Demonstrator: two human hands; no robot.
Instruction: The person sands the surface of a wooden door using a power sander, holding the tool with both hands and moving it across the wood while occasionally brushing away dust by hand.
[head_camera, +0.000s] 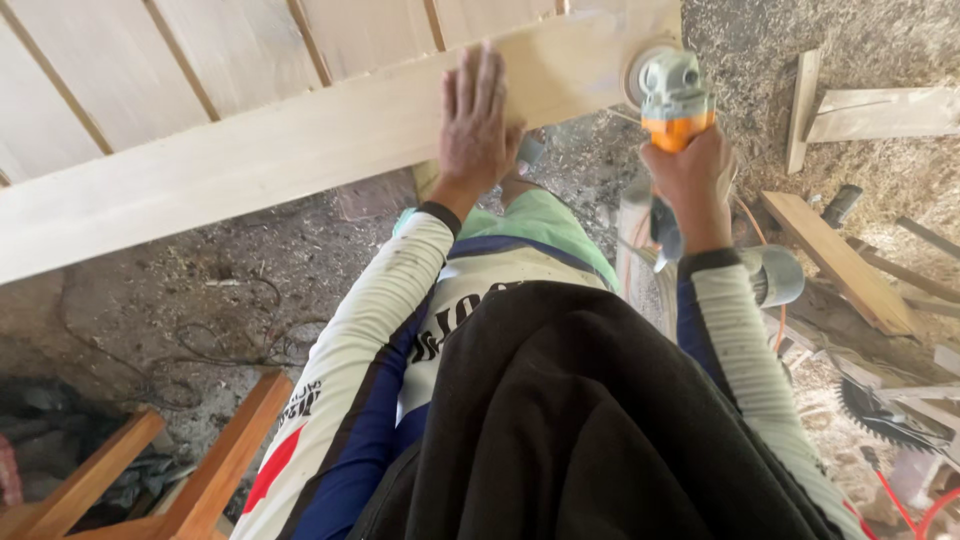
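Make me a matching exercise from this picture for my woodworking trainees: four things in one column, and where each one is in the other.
Things:
1. left hand
2. right hand
3. circular saw blade
4. black cable

Places:
A. lying loose at lower right
B. flat on the pale plank
C. coiled on the dusty ground under the plank
D. gripping the orange and grey sander

Pairs: 1-B, 2-D, 3-A, 4-C

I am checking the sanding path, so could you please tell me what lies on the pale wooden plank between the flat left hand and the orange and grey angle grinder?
In the head view, only bare pale wooden plank lies between the left hand and the orange and grey angle grinder.
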